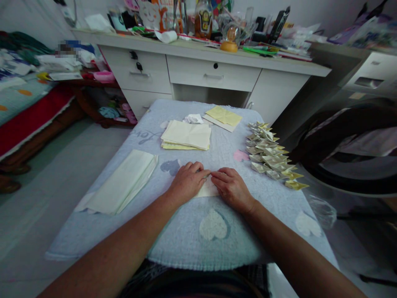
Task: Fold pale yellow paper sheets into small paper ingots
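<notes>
A small pale sheet of paper (207,190) lies on the cloth-covered table before me, mostly hidden under my hands. My left hand (190,179) presses on its left part, fingers bent and drawn together at the far edge. From the right, my right hand (231,186) grips the same edge, its fingertips nearly meeting the left ones. Beyond them sits a stack of cream and yellow paper sheets (186,134). To the right stand rows of folded paper pieces with pointed ends (269,155), pale and yellow.
Yellow and white sheets (223,116) lie at the back beside a crumpled white tissue (194,118). A long folded pale bundle (124,182) rests on the left. Behind the table stands a white drawer desk (214,72) loaded with clutter; a front-loading washing machine (369,82) is at right.
</notes>
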Demonstrator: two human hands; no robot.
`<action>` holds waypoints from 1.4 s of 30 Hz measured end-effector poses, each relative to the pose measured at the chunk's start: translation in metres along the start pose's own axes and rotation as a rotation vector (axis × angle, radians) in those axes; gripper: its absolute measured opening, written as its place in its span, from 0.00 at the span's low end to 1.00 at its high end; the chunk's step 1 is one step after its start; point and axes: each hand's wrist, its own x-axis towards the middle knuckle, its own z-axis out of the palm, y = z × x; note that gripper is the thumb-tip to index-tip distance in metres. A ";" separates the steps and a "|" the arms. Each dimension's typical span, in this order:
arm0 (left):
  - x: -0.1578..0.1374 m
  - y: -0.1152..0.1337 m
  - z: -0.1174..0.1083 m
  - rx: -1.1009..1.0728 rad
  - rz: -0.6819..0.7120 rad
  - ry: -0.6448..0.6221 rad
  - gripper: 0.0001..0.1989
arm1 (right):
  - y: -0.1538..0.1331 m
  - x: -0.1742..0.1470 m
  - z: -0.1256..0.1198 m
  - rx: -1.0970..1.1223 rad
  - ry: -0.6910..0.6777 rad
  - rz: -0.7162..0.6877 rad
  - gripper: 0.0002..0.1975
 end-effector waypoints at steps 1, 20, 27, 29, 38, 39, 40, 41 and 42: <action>0.000 0.000 0.000 0.002 0.006 0.001 0.15 | 0.000 0.000 0.000 0.001 0.001 -0.002 0.11; 0.000 0.000 0.001 0.091 0.162 -0.012 0.10 | -0.005 0.003 -0.008 -0.008 -0.039 -0.009 0.14; 0.000 0.000 -0.001 0.064 0.172 -0.034 0.08 | -0.006 0.001 -0.007 0.026 -0.053 0.008 0.17; 0.000 0.000 0.000 0.042 0.174 -0.045 0.07 | -0.006 0.002 -0.007 0.031 -0.052 0.010 0.17; -0.002 -0.001 0.001 0.005 0.190 -0.025 0.09 | -0.005 0.002 -0.004 0.036 -0.047 0.029 0.19; -0.002 0.000 0.000 0.006 0.188 -0.019 0.09 | -0.005 0.001 -0.004 0.037 -0.046 0.029 0.19; -0.002 0.001 0.000 0.009 0.184 -0.015 0.09 | -0.005 0.001 -0.003 0.037 -0.044 0.029 0.19; -0.003 0.002 0.000 0.013 0.176 -0.012 0.08 | -0.005 0.001 -0.003 0.037 -0.043 0.027 0.20; -0.003 0.003 -0.001 0.020 0.164 -0.010 0.08 | -0.005 0.001 -0.003 0.035 -0.041 0.026 0.20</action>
